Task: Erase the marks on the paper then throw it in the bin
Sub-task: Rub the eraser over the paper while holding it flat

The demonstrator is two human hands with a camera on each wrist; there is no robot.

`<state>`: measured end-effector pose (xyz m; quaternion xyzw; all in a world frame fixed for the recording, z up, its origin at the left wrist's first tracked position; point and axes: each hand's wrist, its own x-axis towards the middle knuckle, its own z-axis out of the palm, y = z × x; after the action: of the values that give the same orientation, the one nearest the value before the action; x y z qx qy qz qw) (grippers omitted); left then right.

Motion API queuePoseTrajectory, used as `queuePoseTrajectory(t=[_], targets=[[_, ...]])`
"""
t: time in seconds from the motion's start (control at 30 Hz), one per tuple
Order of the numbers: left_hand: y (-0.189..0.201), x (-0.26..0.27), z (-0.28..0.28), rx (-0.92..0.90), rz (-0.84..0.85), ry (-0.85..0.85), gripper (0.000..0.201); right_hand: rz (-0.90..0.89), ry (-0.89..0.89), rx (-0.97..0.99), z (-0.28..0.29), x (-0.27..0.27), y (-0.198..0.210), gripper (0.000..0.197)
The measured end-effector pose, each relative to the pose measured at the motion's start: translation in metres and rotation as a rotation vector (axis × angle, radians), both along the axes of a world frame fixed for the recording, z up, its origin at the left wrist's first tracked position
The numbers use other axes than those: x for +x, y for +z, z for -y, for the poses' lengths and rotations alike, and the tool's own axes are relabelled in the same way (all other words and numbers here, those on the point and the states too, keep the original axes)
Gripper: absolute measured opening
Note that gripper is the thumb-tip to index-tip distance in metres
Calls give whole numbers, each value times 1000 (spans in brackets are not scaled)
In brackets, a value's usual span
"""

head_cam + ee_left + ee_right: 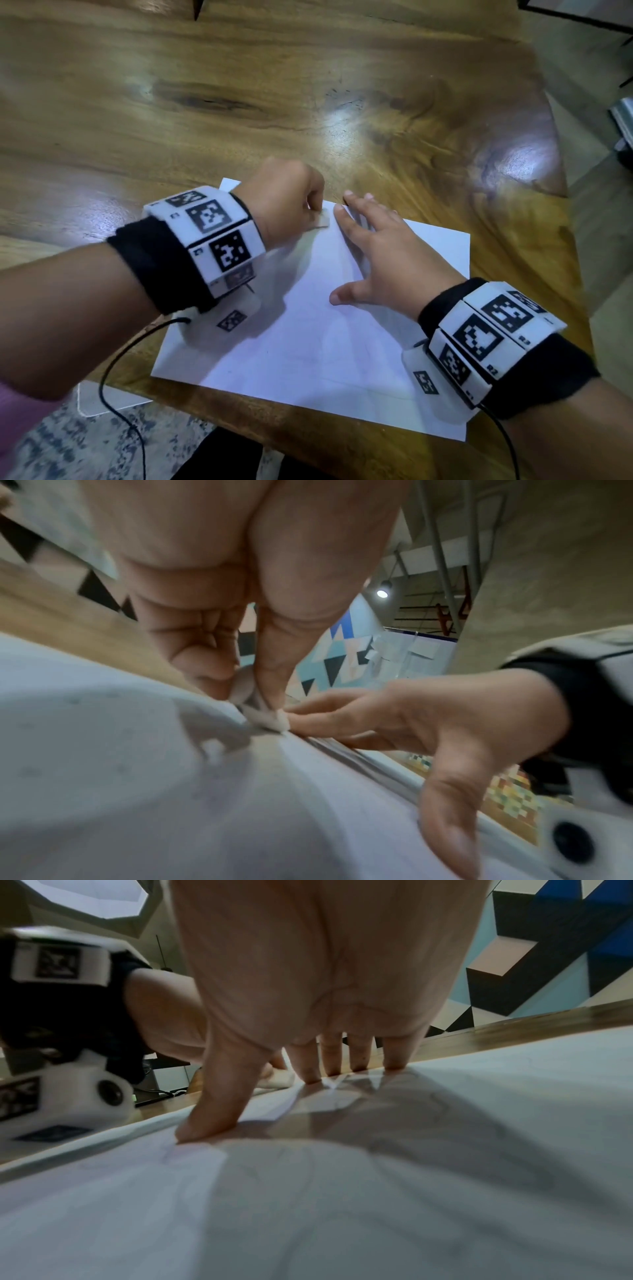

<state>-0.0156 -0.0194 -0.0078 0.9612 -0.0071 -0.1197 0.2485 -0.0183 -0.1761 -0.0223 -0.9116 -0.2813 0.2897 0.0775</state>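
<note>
- One sheet of paper (308, 342) is seen from the head view lying flat on the wooden table (239, 85), near the table's front edge.
- A small white eraser (320, 221) is pinched in the curled fingers of the left hand (284, 202) and pressed on the paper near its far edge.
- The paper is held down by the right hand (383, 260), fingers straight and spread, nothing gripped; its fingertips lie just beside the eraser.
- From the left wrist view, the eraser (263, 712) is seen clamped between thumb and fingers of the left hand (222, 601), its lower end touching the paper (120, 791); the right hand (428, 723) lies flat beside it.
- From the right wrist view, the right hand (325, 974) is shown with fingertips (310, 1073) and thumb pressed on the paper (377, 1204); faint pencil lines are visible on the sheet.
</note>
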Motion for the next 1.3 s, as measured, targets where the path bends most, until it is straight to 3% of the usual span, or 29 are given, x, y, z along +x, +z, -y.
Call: queuePoseTrajectory(t=[0.2, 0.37, 0.53, 0.73, 0.9, 1.0, 1.13, 1.3], targets=[[-5, -28, 6, 19, -121, -265, 11, 3, -2, 4, 0, 0, 0, 112], [-3, -4, -15, -1, 19, 22, 14, 0, 1, 0, 1, 0, 2, 112], [-7, -40, -13, -33, -168, -235, 8, 0, 5, -11, 0, 0, 2, 112], [-6, -12, -23, 15, 27, -3, 12, 1, 5, -18, 0, -1, 3, 112], [-12, -56, -23, -2, -111, -248, 15, 2, 6, -10, 0, -1, 3, 112], [-9, -43, -27, 6, -77, -161, 6, 0, 5, -6, 0, -1, 3, 112], [-8, -5, -27, -18, 43, 37, 15, 6, 3, -10, -1, -2, 2, 112], [-10, -50, -19, -52, -107, -229, 12, 6, 3, -6, 1, -1, 2, 113]])
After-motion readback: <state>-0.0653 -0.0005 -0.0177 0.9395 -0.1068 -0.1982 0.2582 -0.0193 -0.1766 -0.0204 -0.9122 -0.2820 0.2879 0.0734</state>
